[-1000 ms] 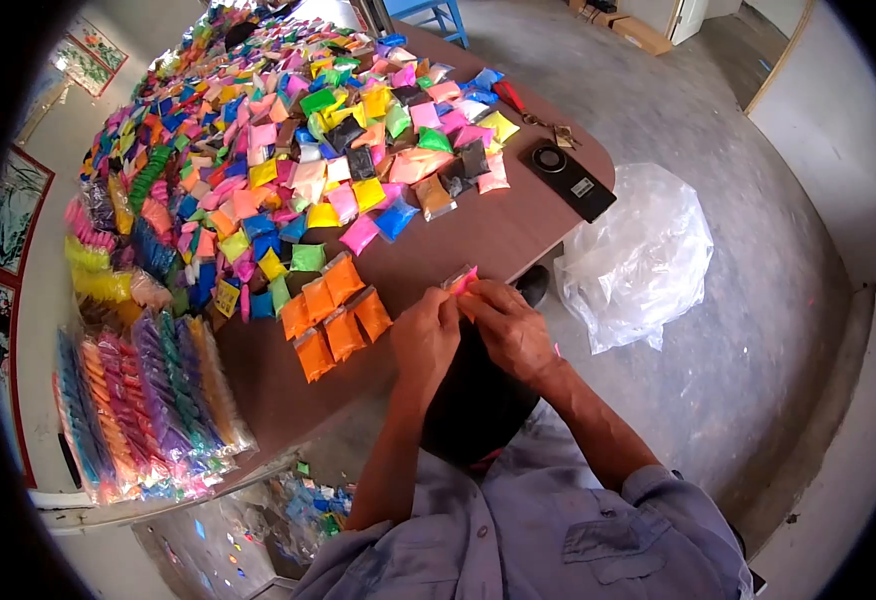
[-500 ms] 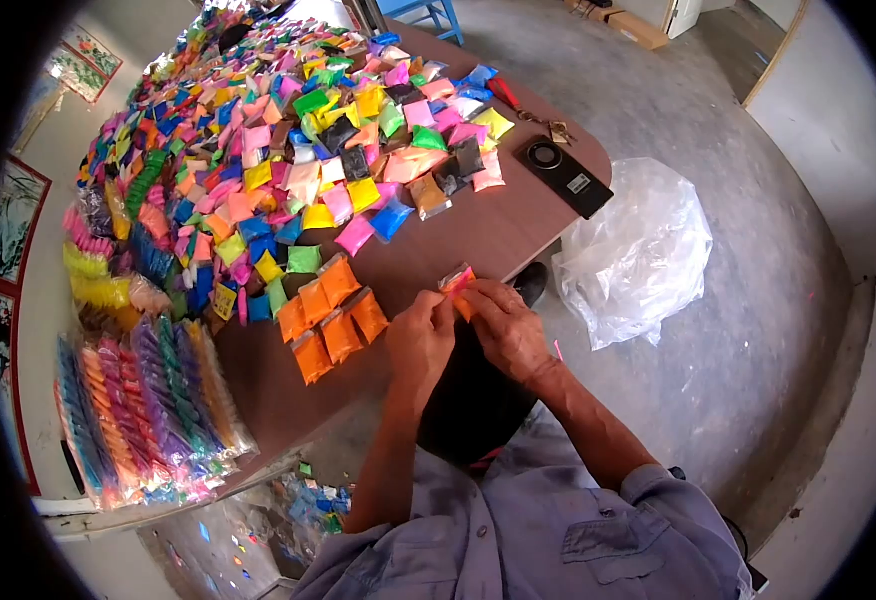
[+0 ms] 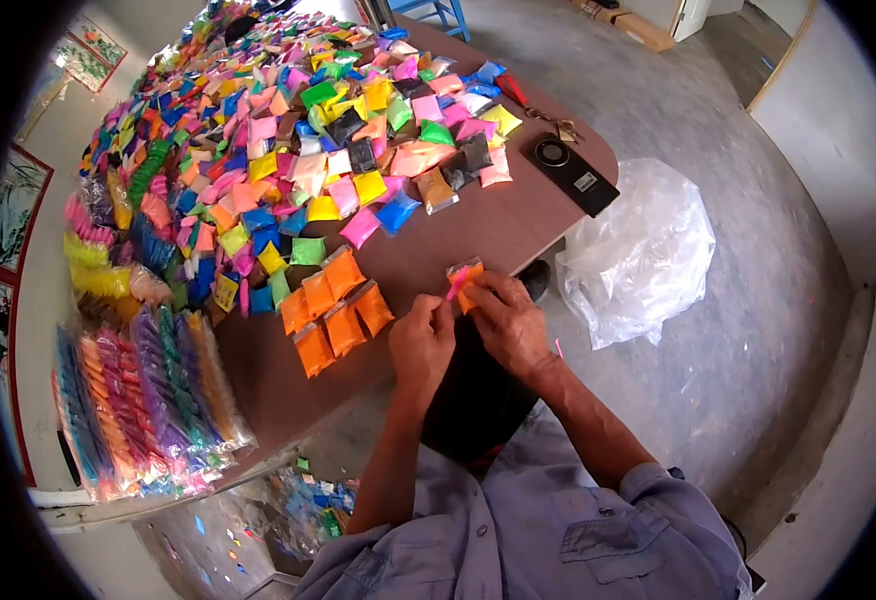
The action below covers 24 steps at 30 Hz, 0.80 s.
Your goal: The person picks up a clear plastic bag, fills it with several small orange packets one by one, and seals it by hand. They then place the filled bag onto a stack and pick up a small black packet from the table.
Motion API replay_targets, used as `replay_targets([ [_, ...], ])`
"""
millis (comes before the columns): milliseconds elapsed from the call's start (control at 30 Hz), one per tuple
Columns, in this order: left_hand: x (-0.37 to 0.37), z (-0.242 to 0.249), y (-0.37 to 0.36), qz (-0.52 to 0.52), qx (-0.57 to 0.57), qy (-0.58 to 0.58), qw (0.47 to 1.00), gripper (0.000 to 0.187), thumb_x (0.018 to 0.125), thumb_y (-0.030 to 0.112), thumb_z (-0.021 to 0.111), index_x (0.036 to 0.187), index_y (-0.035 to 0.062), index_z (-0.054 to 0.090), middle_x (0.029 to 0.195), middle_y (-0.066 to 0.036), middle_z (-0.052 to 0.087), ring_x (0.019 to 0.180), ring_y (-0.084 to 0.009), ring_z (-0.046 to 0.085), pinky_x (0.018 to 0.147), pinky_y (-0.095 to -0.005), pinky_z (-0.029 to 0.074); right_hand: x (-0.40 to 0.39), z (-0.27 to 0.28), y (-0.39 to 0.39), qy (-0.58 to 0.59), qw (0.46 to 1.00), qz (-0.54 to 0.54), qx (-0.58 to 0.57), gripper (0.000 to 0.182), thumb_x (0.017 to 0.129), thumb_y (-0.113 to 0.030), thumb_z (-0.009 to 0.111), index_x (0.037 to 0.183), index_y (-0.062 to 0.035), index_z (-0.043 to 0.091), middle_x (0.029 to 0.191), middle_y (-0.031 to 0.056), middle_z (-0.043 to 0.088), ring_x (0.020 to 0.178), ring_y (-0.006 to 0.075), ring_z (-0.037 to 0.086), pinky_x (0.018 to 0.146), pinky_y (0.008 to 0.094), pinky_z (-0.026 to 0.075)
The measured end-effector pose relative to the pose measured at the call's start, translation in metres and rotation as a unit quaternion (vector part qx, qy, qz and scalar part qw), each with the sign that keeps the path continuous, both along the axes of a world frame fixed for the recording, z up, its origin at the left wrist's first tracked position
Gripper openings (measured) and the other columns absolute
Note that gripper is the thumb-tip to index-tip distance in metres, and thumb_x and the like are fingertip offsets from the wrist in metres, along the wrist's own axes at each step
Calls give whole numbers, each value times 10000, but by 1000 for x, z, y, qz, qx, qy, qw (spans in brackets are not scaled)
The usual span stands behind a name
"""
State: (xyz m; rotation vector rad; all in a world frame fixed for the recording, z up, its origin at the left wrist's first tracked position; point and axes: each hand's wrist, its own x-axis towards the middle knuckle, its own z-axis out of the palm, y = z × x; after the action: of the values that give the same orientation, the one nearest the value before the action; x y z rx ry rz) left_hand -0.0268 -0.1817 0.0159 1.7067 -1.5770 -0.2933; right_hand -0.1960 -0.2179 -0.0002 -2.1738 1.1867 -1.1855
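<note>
My left hand (image 3: 424,338) pinches one end of a small pink strip (image 3: 457,283) at the table's edge. My right hand (image 3: 508,320) grips an orange packet (image 3: 468,292) just to the right, and the pink strip lies across that packet's top. Left of my hands, several orange packets (image 3: 336,312) lie in two rows on the brown table (image 3: 438,238). Beyond them spreads a large heap of small packets (image 3: 288,150) in many colours.
Long bundles of packets in clear plastic (image 3: 153,400) lie at the table's left edge. A black device (image 3: 571,175) and keys (image 3: 564,130) are at the right end. On the floor stand a clear plastic bag (image 3: 643,255) and, farther back, a blue stool (image 3: 445,15).
The orange packet shows more clearly now between my hands, and the pink strip stands out from it toward my left fingers. The view has shifted slightly.
</note>
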Motion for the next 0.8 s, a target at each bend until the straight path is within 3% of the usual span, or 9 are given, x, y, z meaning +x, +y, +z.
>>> replay_targets([
  [133,6,-9,-10,28,-7,-43,999,126,1009,136,741,991,49,652,796,-199,715,722,-360,751,634,-408,565,0,8,3,15,1000,-7,13,364,876,-7,796,1229,-84,761,1281,136,689,1169,375,694,960,441,608],
  [200,7,-10,-14,40,-3,-49,998,101,1019,105,746,1017,41,668,802,-117,700,682,-222,689,633,-334,539,-1,8,3,21,1000,-5,14,363,873,-5,794,1225,-89,764,1279,137,689,1169,375,695,957,441,609],
  [233,6,-7,-14,37,-3,-49,998,101,1019,105,746,1017,41,668,802,-117,700,682,-222,689,633,-334,539,-1,2,4,24,1000,-9,10,356,890,-73,786,1243,-116,760,1304,98,685,1197,319,684,906,466,523],
  [267,4,-5,-12,36,-5,2,999,116,1018,133,744,1000,53,662,797,-154,708,703,-292,720,631,-380,552,-2,-2,5,27,1000,-14,7,353,908,-140,778,1260,-143,755,1330,59,682,1224,263,674,855,490,436],
  [300,1,2,-10,36,-7,52,998,132,1016,160,741,983,64,656,791,-192,716,725,-363,752,628,-426,566,-4,-3,5,28,999,-16,9,353,908,-140,778,1260,-143,755,1330,59,682,1224,263,674,855,490,436],
  [400,-9,18,1,17,6,50,999,132,1014,157,740,979,65,653,786,-188,715,723,-371,746,628,-430,566,-3,-2,1,35,999,-17,-1,331,916,-145,778,1246,-137,758,1308,55,699,1179,273,695,837,486,458],
  [467,-8,12,3,17,13,21,1000,129,1013,154,739,979,65,652,784,-185,716,721,-374,744,626,-429,565,0,2,-2,-6,999,-31,13,294,907,-40,800,1199,-47,766,1270,147,716,1142,367,714,974,437,607],
  [633,5,-7,-10,28,-4,-31,999,121,1006,145,740,980,67,651,782,-176,717,720,-380,740,624,-434,562,1,6,-3,-2,1000,-22,6,262,901,-56,814,1157,-36,767,1257,142,729,1137,360,718,977,430,609],
  [800,4,2,-12,28,-4,33,999,127,994,137,746,970,64,645,793,-179,723,730,-389,743,622,-451,561,0,7,-9,-3,1000,-25,-6,222,894,-78,824,1104,-40,761,1258,138,731,1148,356,719,979,425,609],
])
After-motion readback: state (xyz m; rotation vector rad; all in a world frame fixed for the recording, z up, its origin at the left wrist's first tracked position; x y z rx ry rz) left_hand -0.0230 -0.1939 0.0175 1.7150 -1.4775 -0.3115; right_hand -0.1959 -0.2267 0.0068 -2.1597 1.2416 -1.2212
